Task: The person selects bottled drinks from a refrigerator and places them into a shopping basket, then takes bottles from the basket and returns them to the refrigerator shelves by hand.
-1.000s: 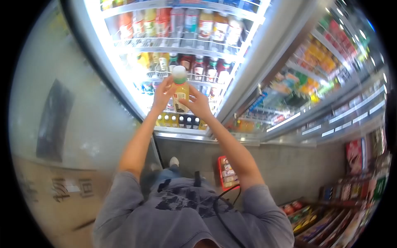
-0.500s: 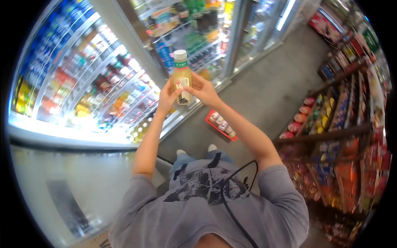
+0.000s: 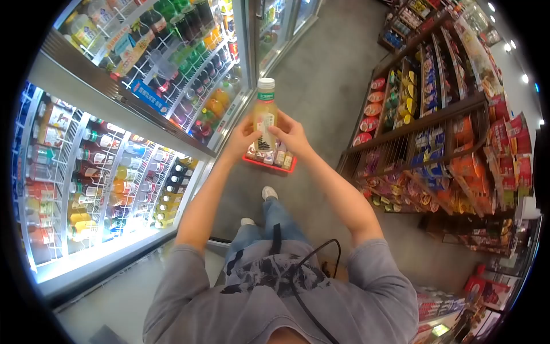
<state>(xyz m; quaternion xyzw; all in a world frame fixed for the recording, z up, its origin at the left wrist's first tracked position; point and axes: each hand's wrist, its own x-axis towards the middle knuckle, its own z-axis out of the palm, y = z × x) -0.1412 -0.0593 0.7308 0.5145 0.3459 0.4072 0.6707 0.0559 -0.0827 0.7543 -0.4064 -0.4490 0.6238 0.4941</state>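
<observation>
A drink bottle (image 3: pixel 266 116) with a white cap, a green neck band and pale yellow contents stands upright between my hands. My left hand (image 3: pixel 244 139) grips its left side, and my right hand (image 3: pixel 290 135) grips the right side, thumbs toward the label. Behind and below the bottle, a red basket (image 3: pixel 270 165) rests on the floor with several packed items in it. Its far part is hidden by the bottle and my hands.
Lit drink fridges (image 3: pixel 109 178) with rows of bottles line the left side. Snack shelves (image 3: pixel 424 126) with hanging bags and cups stand on the right. A grey floor aisle (image 3: pixel 326 63) runs between them. A black cable (image 3: pixel 309 255) hangs across my shirt.
My body has turned to the right, away from the fridge and toward the aisle. The bottle, still in both hands, now appears in front of the red basket. One foot has stepped forward.
</observation>
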